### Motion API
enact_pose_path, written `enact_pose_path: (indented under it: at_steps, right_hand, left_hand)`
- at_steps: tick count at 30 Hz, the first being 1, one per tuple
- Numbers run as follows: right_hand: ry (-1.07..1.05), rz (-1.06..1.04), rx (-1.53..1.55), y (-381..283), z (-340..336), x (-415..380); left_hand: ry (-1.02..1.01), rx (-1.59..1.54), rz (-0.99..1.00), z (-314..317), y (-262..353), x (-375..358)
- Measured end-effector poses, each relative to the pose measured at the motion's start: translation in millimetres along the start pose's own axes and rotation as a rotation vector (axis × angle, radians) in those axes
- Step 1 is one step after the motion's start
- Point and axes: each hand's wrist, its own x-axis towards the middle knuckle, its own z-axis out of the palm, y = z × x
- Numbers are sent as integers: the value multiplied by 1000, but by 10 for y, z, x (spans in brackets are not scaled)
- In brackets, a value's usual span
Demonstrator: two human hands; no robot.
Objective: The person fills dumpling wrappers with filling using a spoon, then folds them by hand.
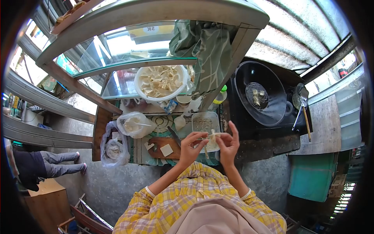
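My left hand (191, 146) and my right hand (227, 145) meet in front of my chest, fingertips pinched on a small pale piece of food (212, 136) between them. Behind them sits a clear plastic container (205, 116) with some filling in it. To the left, a white square piece (166, 150) lies on a wooden cutting board (156, 143), with a knife (174, 135) at the board's edge. A white basket (160, 97) full of folded pale pieces stands farther back.
A large black wok (260, 93) with food in oil stands at the right, beside a spatula and skimmer (302, 103). Two plastic bags (136, 124) sit at the left. A glass case frame (136, 64) rises in front. Another person (50, 163) stands far left.
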Motion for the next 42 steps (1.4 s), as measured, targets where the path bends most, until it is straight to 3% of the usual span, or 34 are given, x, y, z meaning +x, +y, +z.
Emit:
enact_pose_path:
  at_steps: [6, 10, 16, 20, 23, 28, 30, 34, 36, 38, 39, 42]
  right_hand:
    - [136, -214, -212, -311, -809, 938]
    - [162, -263, -833, -325, -1512, 1734]
    - [164, -104, -1309, 194, -2273, 2403]
    - [186, -86, -1347, 400, -2493, 2513]
    - [213, -232, -1305, 249, -2393, 2423]
    - [86, -320, -849, -436, -1508, 1558]
    - [-82, -96, -740, -625, -1185, 1061]
    - [-392, 245, -649, -226, -837, 268]
    - [-470, 215, -1014, 130, -795, -47]
    - [-535, 214, -1242, 392, -774, -326]
    - [-571, 441, -1153, 405, -713, -371]
    - [-585, 510, -861, 649, -644, -552]
  left_hand:
    - [61, 13, -105, -55, -65, 24]
    - [110, 45, -168, -193, -114, 0]
    - [194, 43, -171, -318, -197, -57]
    - [230, 54, -186, -370, -235, -99]
    - [239, 85, -199, -452, -271, -121]
    - [240, 277, -191, -660, -358, -140]
    - [199, 514, -236, -849, -409, -178]
    - [83, 988, -131, -1361, -764, -353]
    - [78, 1232, -130, -1529, -887, -475]
    - [105, 1277, -202, -1609, -923, -555]
    - [119, 1300, -238, -1652, -939, -592]
    - [55, 1302, -238, -1773, -1071, -695]
